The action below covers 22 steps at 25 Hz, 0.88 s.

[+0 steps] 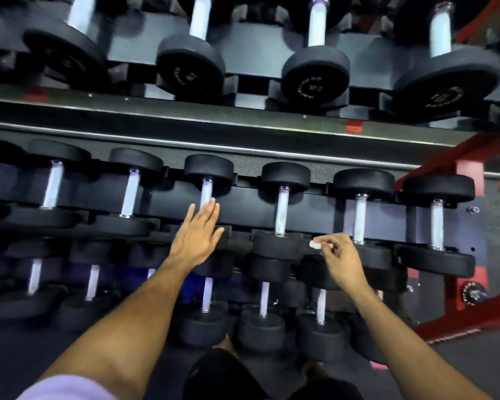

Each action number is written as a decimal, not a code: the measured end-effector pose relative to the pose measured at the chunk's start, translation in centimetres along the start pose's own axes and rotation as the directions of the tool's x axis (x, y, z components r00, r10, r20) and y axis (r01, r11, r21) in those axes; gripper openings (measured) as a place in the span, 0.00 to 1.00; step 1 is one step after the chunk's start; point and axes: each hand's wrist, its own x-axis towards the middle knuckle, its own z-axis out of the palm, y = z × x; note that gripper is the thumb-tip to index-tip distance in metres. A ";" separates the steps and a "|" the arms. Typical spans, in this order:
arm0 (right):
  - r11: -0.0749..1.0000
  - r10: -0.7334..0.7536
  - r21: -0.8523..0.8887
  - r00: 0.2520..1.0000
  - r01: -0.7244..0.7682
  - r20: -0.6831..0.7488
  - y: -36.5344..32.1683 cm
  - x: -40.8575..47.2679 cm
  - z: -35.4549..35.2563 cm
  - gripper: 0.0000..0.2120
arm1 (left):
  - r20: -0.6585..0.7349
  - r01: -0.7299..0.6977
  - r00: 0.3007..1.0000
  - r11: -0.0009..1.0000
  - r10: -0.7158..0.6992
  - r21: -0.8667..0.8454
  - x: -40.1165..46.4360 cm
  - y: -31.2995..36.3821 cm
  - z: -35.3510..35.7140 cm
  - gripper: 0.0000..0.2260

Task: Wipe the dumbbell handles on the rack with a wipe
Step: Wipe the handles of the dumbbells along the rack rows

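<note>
Black rubber-headed dumbbells with pale metal handles fill the tiered black-and-red steel rack, each handle's long axis running away from the person, front to back. Left to right: the left hand reaches flat with fingers straight, its fingertips at the lower end of one middle-tier dumbbell handle, holding nothing, while the right hand pinches a small crumpled white wipe in curled fingers. That wipe sits just right of and below the neighbouring middle-tier handle, so by judgement the right hand is nearer and must travel up-left, then stroke along the shaft.
</note>
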 end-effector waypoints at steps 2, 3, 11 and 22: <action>0.994 -0.040 -0.103 0.999 0.037 -0.024 -1.5 0.1 1.4 0.14 | 0.042 0.022 0.999 1.000 -0.022 0.002 0.5 -2.1 -0.3 0.31; 0.991 -0.035 -0.130 0.999 0.030 -0.036 -1.8 0.2 1.9 0.14 | 0.041 0.038 0.998 0.999 -0.037 -0.032 1.1 -2.7 0.3 0.32; 0.992 0.020 -0.126 1.000 -0.018 0.014 -0.3 5.4 3.5 0.10 | 0.019 0.101 0.995 0.984 -0.100 -0.149 3.7 -3.3 5.7 0.33; 0.876 -0.363 -0.337 0.932 0.344 0.010 0.3 15.5 7.4 0.03 | -0.037 0.134 0.990 0.989 -0.137 -0.067 4.1 -3.4 6.4 0.32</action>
